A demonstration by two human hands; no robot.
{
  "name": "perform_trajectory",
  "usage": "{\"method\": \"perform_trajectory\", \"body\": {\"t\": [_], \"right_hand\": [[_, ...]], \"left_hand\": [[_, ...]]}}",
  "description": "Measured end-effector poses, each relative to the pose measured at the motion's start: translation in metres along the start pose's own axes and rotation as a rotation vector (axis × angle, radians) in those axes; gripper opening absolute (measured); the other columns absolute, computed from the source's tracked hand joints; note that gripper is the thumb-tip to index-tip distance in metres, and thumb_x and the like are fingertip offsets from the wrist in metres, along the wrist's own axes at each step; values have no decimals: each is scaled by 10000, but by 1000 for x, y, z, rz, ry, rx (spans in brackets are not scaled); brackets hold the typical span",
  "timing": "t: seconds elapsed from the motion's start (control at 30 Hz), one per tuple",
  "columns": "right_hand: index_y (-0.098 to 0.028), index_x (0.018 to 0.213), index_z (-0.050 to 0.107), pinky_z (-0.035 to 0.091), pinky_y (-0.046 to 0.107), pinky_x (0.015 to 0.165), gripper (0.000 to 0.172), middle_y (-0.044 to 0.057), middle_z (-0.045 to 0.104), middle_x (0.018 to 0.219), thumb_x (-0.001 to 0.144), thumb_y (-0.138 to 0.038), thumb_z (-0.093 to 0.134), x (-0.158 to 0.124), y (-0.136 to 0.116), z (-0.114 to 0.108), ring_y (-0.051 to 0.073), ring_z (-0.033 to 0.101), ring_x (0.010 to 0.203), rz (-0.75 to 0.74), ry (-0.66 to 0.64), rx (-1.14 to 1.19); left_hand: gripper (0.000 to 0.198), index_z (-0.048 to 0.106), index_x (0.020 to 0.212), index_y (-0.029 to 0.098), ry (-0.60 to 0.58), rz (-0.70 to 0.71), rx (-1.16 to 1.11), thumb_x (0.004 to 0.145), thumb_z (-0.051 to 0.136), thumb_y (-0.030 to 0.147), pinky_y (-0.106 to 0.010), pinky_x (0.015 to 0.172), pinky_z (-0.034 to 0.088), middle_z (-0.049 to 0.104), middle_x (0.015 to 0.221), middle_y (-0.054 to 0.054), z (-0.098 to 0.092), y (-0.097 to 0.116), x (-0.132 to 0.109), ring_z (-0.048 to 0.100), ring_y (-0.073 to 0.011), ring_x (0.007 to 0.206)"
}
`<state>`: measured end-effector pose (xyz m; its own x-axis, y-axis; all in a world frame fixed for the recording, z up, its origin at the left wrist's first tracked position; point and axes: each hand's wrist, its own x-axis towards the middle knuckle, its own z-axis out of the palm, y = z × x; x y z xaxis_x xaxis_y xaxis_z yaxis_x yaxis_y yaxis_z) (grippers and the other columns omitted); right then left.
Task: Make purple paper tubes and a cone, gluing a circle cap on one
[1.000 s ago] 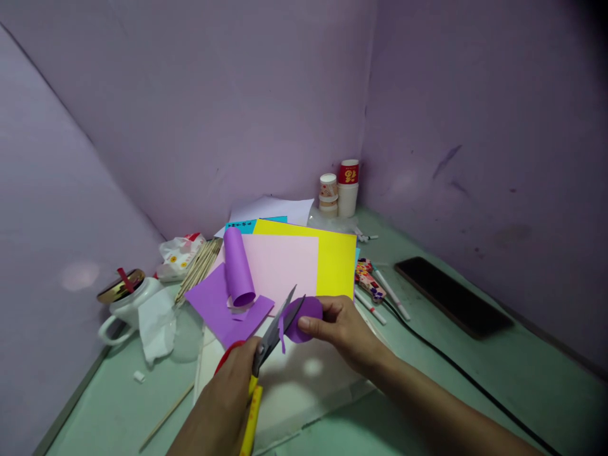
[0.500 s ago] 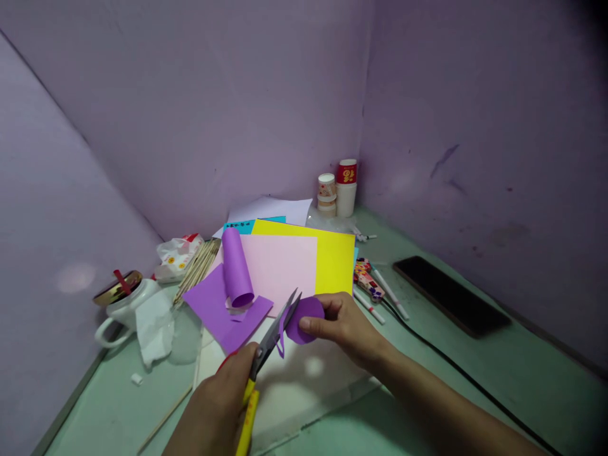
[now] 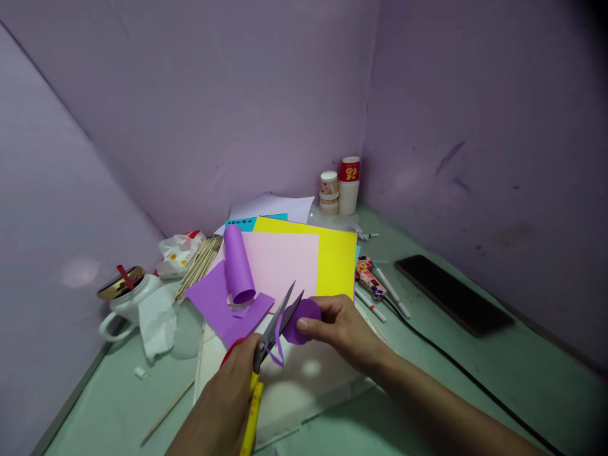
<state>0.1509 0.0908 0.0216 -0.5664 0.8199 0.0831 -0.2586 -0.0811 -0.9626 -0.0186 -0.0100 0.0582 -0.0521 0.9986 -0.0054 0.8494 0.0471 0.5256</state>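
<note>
My left hand is closed round the handles of a pair of scissors, red and yellow with dark blades. The blades stand apart at the left edge of a small, roundish piece of purple paper. That piece is pinched between the thumb and fingers of my right hand. A thin purple strip dangles beside the blades. Behind the scissors, a rolled purple paper tube rests on a cut purple sheet.
Pink paper and yellow paper lie stacked behind. To the left are a white mug with tissue and a bundle of sticks. On the right are a phone, markers and a black cable. Paper cups stand in the corner.
The scissor blades have opened wider at the paper's edge. The dangling purple strip has grown longer and hangs lower. The view has shifted slightly.
</note>
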Motion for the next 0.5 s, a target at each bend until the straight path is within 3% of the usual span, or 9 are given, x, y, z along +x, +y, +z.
{"method": "perform_trajectory", "body": {"t": [0.17,0.5], "right_hand": [[-144,656,704,440,252,606,278,6,632,605,635,-413,768,-1,0,1,106,551,576,4,-4,-17],[-108,704,711,434,276,612,359,40,647,640,643,-459,749,2,4,-4,137,564,604,2,-16,-102]], "left_hand": [[409,536,1105,239,2,-20,6,757,338,153,-228,684,508,655,912,-36,0,0,0,646,-162,753],[483,548,1161,269,50,25,25,714,415,140,-246,563,460,671,887,-25,1,-8,-6,615,-163,598]]}}
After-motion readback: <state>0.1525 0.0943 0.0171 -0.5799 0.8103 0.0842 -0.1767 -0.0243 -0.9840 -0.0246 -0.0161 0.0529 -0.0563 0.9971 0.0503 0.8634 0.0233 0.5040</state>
